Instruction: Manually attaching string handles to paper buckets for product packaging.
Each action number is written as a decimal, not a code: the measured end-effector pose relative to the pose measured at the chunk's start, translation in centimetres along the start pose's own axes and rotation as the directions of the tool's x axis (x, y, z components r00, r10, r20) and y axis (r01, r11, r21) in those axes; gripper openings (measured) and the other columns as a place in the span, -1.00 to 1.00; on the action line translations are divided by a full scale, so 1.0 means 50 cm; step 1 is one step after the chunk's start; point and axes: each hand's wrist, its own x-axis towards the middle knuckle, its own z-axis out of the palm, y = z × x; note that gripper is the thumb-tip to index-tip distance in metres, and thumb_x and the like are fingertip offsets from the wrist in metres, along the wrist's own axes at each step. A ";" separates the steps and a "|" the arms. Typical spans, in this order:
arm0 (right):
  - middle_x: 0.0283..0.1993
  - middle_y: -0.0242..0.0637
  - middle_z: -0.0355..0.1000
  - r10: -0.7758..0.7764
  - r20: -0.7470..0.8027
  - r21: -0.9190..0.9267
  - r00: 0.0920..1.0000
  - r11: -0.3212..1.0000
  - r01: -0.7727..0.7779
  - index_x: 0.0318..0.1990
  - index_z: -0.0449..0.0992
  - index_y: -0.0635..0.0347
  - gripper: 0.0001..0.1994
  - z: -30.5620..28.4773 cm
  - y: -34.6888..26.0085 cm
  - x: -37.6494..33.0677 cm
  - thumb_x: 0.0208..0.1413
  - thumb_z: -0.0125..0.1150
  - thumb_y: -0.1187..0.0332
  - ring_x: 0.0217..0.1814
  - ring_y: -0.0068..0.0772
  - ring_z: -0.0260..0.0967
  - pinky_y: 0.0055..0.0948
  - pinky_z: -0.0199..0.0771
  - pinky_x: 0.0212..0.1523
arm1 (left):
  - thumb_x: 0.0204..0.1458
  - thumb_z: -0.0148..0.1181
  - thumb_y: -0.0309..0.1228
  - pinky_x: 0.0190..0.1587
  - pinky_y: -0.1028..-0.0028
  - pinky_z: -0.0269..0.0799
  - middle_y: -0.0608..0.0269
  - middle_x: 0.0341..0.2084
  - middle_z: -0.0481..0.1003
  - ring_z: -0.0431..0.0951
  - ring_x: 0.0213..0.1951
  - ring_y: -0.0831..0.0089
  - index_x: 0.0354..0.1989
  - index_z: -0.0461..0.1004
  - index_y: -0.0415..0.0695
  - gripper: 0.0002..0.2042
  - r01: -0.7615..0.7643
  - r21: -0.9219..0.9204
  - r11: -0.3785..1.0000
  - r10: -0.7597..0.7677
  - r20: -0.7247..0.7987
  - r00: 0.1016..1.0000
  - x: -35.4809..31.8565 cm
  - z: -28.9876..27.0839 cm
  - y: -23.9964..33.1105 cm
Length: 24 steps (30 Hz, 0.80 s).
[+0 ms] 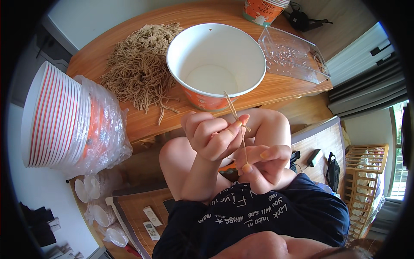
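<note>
A large paper bucket, white inside and orange outside, stands at the table's near edge. A tan twine runs down from its near rim, where it looks looped through. My left hand pinches the twine between thumb and fingertips just below the rim, where it crosses in a small loop or knot. Lower and to the right, my right hand draws a strand of the same twine taut between thumb and fingers. Left of the bucket lies a heap of cut tan twine pieces, some ends hanging toward me.
A plastic-wrapped stack of buckets is at the left. On the wooden table, a clear tray with small pale bits sits right; stacked orange buckets stand behind. Remotes lie low left; a wooden crib is right.
</note>
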 end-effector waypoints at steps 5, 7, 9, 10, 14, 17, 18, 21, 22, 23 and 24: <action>-0.32 0.03 0.39 -0.046 -0.041 0.091 0.998 0.995 0.050 0.00 0.01 0.25 -0.57 0.009 -0.007 -0.003 0.09 0.05 0.76 -0.39 -0.26 0.42 -0.37 0.45 -0.32 | -0.25 0.50 -0.38 -0.34 0.42 0.18 0.56 -0.49 0.34 0.32 -0.43 0.46 -0.50 0.46 0.12 -0.75 0.002 0.029 1.000 -0.002 0.011 1.000 0.007 0.003 -0.008; -0.32 0.03 0.39 -0.039 -0.060 0.099 0.997 0.994 0.045 0.01 0.01 0.24 -0.57 0.016 -0.007 -0.007 0.09 0.05 0.76 -0.39 -0.26 0.42 -0.37 0.45 -0.32 | -0.25 0.50 -0.39 -0.32 0.42 0.18 0.56 -0.49 0.35 0.32 -0.43 0.45 -0.50 0.46 0.11 -0.74 0.008 0.031 0.999 -0.008 0.016 1.000 0.015 0.001 -0.009; -0.31 0.03 0.39 -0.032 -0.080 0.104 0.996 0.994 0.040 0.01 0.01 0.23 -0.57 0.014 -0.008 -0.010 0.09 0.05 0.75 -0.39 -0.25 0.42 -0.37 0.45 -0.32 | -0.18 0.47 -0.53 -0.41 0.46 0.28 0.39 -0.47 0.38 0.36 -0.41 0.35 -0.45 0.42 -0.05 -0.74 -0.019 -0.002 1.000 0.019 0.070 0.997 0.025 -0.003 -0.006; -0.30 0.03 0.39 -0.036 -0.054 0.089 0.998 0.995 0.041 0.01 0.02 0.22 -0.56 0.012 -0.010 -0.007 0.09 0.05 0.75 -0.40 -0.25 0.42 -0.36 0.45 -0.33 | -0.18 0.47 -0.53 -0.41 0.46 0.28 0.39 -0.47 0.38 0.36 -0.41 0.35 -0.45 0.42 -0.05 -0.74 -0.020 -0.001 1.000 0.020 0.069 0.997 0.024 -0.001 -0.007; -0.34 -0.02 0.39 -0.124 -0.007 0.095 0.992 0.988 0.124 0.01 0.04 0.19 -0.56 0.006 -0.015 0.007 0.07 0.06 0.75 -0.47 -0.24 0.42 -0.34 0.44 -0.42 | -0.28 0.51 -0.44 -0.28 0.42 0.19 0.55 -0.47 0.36 0.33 -0.41 0.44 -0.48 0.45 0.09 -0.72 0.014 0.033 0.999 -0.014 0.005 1.000 0.021 0.010 -0.016; -0.42 -0.09 0.39 -0.189 -0.020 0.126 0.982 0.974 0.190 -0.01 0.05 0.17 -0.56 0.008 -0.015 0.006 0.05 0.07 0.73 -0.54 -0.23 0.41 -0.32 0.41 -0.52 | -0.29 0.51 -0.47 -0.27 0.42 0.19 0.55 -0.46 0.37 0.34 -0.41 0.43 -0.47 0.46 0.09 -0.71 0.022 0.031 0.999 -0.023 0.019 1.000 0.023 0.007 -0.021; -0.48 -0.13 0.39 -0.195 -0.056 0.120 0.979 0.972 0.201 -0.04 0.07 0.17 -0.57 0.012 -0.012 0.002 0.02 0.11 0.72 -0.59 -0.23 0.40 -0.32 0.39 -0.56 | -0.30 0.52 -0.48 -0.27 0.42 0.19 0.54 -0.45 0.38 0.34 -0.41 0.43 -0.47 0.46 0.09 -0.70 0.030 0.025 0.999 -0.031 0.025 0.999 0.023 0.006 -0.023; -0.47 -0.12 0.42 -0.269 -0.051 0.107 0.962 0.956 0.273 -0.07 0.10 0.16 -0.58 0.010 -0.013 0.006 0.00 0.13 0.71 -0.59 -0.27 0.39 -0.32 0.38 -0.56 | -0.29 0.51 -0.49 -0.27 0.41 0.19 0.55 -0.45 0.39 0.36 -0.41 0.44 -0.47 0.46 0.09 -0.71 0.039 0.016 0.999 -0.039 0.015 0.999 0.024 0.021 -0.025; -0.47 -0.12 0.42 -0.268 -0.051 0.114 0.962 0.955 0.272 -0.07 0.10 0.16 -0.58 0.011 -0.011 0.007 0.00 0.13 0.71 -0.59 -0.27 0.39 -0.32 0.38 -0.56 | -0.29 0.51 -0.49 -0.27 0.41 0.19 0.55 -0.45 0.39 0.36 -0.41 0.44 -0.47 0.46 0.09 -0.71 0.038 0.023 0.999 -0.038 0.017 0.999 0.024 0.019 -0.026; -0.48 -0.12 0.43 -0.278 -0.042 0.126 0.960 0.951 0.281 -0.08 0.12 0.16 -0.59 0.009 -0.010 0.007 -0.02 0.13 0.70 -0.59 -0.28 0.39 -0.32 0.36 -0.57 | -0.28 0.51 -0.48 -0.27 0.41 0.19 0.55 -0.45 0.40 0.36 -0.41 0.44 -0.48 0.47 0.09 -0.72 0.039 0.025 0.999 -0.039 0.015 0.999 0.026 0.017 -0.026; -0.48 -0.11 0.44 -0.288 -0.032 0.138 0.957 0.947 0.290 -0.10 0.13 0.16 -0.60 0.008 -0.008 0.007 -0.03 0.14 0.69 -0.60 -0.28 0.38 -0.32 0.34 -0.58 | -0.28 0.51 -0.48 -0.28 0.41 0.18 0.55 -0.45 0.41 0.36 -0.41 0.44 -0.48 0.47 0.09 -0.72 0.040 0.026 0.999 -0.040 0.012 0.999 0.026 0.016 -0.027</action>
